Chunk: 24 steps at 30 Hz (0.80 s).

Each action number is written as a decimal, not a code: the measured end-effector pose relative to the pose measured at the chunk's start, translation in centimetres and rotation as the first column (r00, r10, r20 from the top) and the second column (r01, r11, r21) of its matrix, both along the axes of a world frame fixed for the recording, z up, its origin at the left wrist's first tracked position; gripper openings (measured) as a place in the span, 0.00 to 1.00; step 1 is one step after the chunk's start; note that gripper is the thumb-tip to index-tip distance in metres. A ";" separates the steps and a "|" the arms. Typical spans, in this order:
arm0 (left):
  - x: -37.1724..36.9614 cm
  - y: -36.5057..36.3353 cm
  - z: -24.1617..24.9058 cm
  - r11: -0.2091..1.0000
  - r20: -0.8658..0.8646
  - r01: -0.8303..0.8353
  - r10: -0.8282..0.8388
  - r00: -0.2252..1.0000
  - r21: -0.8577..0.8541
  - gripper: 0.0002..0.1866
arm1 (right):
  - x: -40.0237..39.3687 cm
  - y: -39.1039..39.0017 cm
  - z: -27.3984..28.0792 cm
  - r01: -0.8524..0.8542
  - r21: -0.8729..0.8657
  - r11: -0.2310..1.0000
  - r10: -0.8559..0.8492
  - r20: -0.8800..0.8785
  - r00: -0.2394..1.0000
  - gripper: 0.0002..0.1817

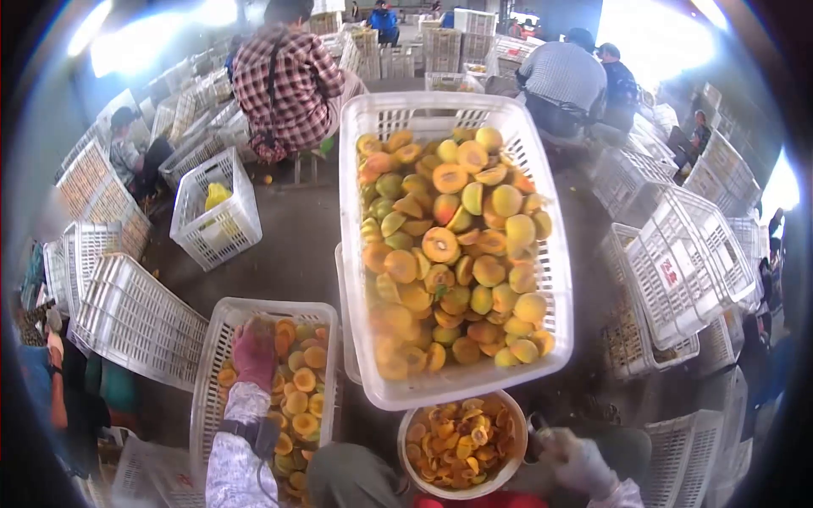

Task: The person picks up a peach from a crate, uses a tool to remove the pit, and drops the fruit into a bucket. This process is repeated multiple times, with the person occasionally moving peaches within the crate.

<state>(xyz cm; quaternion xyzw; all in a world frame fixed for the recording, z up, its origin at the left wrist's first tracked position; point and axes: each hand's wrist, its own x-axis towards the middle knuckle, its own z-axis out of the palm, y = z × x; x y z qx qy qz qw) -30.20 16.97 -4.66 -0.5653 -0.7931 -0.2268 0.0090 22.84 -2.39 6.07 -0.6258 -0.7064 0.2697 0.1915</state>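
My left hand (254, 354), in a pinkish glove, reaches down into the lower white crate (203, 406) and touches halved orange-yellow stone fruit (301, 402); its fingertips are blurred among the fruit. My right hand (580, 464), in a pale glove, is closed on a small tool (535, 425) with a dark, rounded end, just right of a white bucket (518, 440). Cut orange fruit pieces (461, 444) fill much of that bucket. Ahead of both hands stands a large white crate (561, 347) heaped with fruit halves (457, 245), some showing pits or hollow centres.
A white crate (216, 241) with something yellow inside stands ahead on the left. Tilted and stacked crates (140, 317) line the left side, and more crates (677, 262) the right. People in a checked shirt (279, 89) and a striped shirt (563, 76) sit farther off.
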 end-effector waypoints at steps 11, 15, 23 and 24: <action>26.5 9.5 13.8 0.842 0.048 0.508 -0.524 0.851 0.179 0.28 | 0.3 2.7 6.1 0.039 0.184 0.982 -0.002 -0.198 0.980 0.18; 29.3 11.2 15.3 0.842 -0.153 0.515 -0.537 0.830 -0.160 0.26 | 1.0 1.6 5.2 -0.045 0.100 0.994 0.062 -0.173 0.983 0.20; 27.6 1.3 11.6 0.771 0.754 0.490 -0.586 0.296 0.406 0.22 | -0.9 4.0 4.8 -0.012 0.421 0.907 0.081 -0.148 0.986 0.18; 28.1 -1.4 10.0 0.806 0.871 0.351 -0.488 -0.061 0.476 0.18 | -1.7 4.1 4.8 0.001 0.422 0.907 0.073 -0.159 0.985 0.18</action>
